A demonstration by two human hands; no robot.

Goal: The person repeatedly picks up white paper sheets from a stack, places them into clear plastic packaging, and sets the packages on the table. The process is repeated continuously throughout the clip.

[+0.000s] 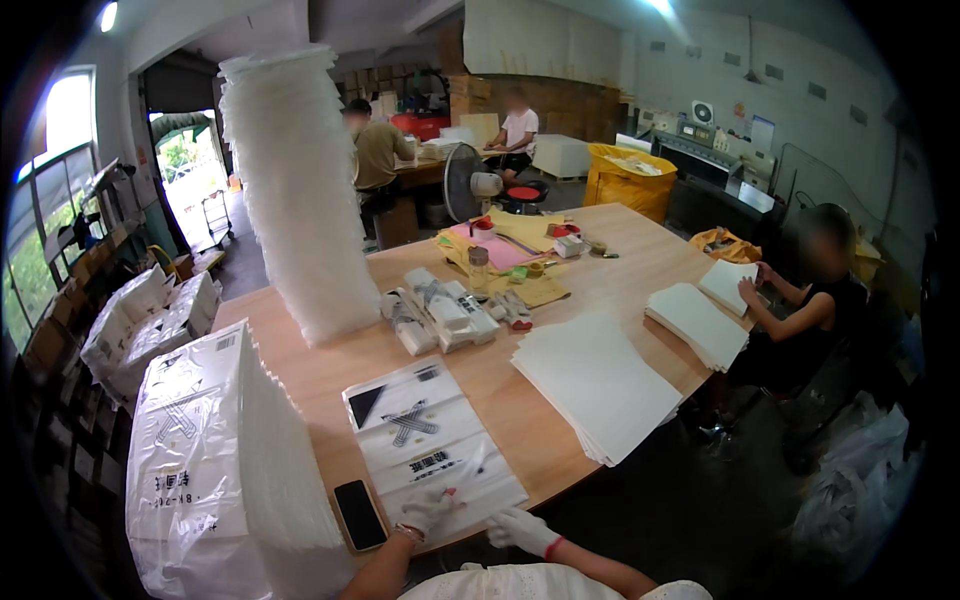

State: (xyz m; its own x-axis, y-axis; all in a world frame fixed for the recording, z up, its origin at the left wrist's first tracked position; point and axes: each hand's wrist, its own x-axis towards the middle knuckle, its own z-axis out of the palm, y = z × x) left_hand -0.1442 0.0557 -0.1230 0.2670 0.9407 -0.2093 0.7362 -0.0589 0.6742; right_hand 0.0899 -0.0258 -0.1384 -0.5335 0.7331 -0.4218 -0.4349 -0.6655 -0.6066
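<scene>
A flat clear-and-white printed plastic bag [415, 415] lies on the wooden table in front of me. My left hand [428, 510], in a white glove, rests on the bag's near end, its fingers lying forward over the plastic. At the bag's near right corner is my right hand [522, 531], also gloved in white with a red cuff edge; its fingers stretch out toward the left, apart from the other hand. A black-screened phone [360, 515] lies just left of my left hand. Neither hand visibly grips anything.
Left stands a tall stack of filled plastic packs [190, 450]; behind it rises a leaning translucent stack [295, 200]. White sheets [600, 385] lie to the right, small wrapped packs [440, 310] farther back. A person [815, 290] handles paper [728, 283] at the right edge.
</scene>
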